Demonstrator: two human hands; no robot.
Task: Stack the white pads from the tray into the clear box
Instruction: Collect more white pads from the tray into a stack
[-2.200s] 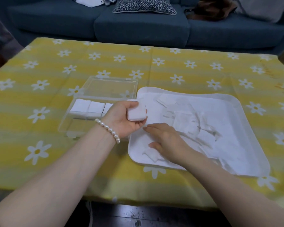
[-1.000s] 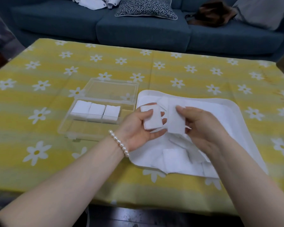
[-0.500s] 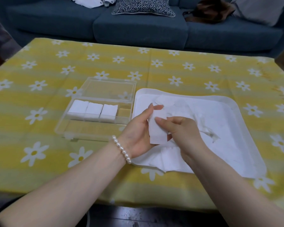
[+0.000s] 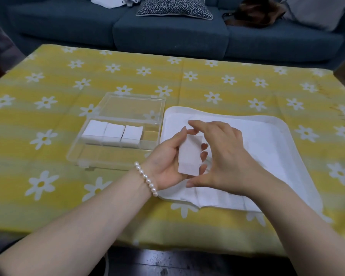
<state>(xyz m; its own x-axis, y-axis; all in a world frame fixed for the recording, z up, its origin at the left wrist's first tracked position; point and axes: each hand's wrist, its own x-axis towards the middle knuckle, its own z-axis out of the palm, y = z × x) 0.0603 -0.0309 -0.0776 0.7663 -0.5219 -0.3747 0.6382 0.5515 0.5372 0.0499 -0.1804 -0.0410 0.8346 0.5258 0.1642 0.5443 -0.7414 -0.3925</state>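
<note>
My left hand [image 4: 167, 162] holds a small stack of white pads [image 4: 189, 156] upright in its palm, fingers curled round the far side. My right hand [image 4: 221, 154] arches over the stack, its fingertips touching the top edge and its thumb near the bottom edge. Both hands hover over the left part of the white tray [image 4: 287, 136], where more loose pads [image 4: 217, 198] lie. To the left stands the open clear box [image 4: 76, 154]; three stacks of pads [image 4: 113, 132] fill its back row, with one small compartment beside them bare.
The table wears a yellow cloth with white daisies [image 4: 207, 82]. The box's clear lid [image 4: 131, 106] lies flat behind it. A blue sofa [image 4: 167, 34] with a patterned cushion and other items runs along the far side. Dark floor shows below the near table edge.
My right hand lifted a pad from the tray and laid it on the stack in my left hand. It now spans the stack from top edge to bottom.
</note>
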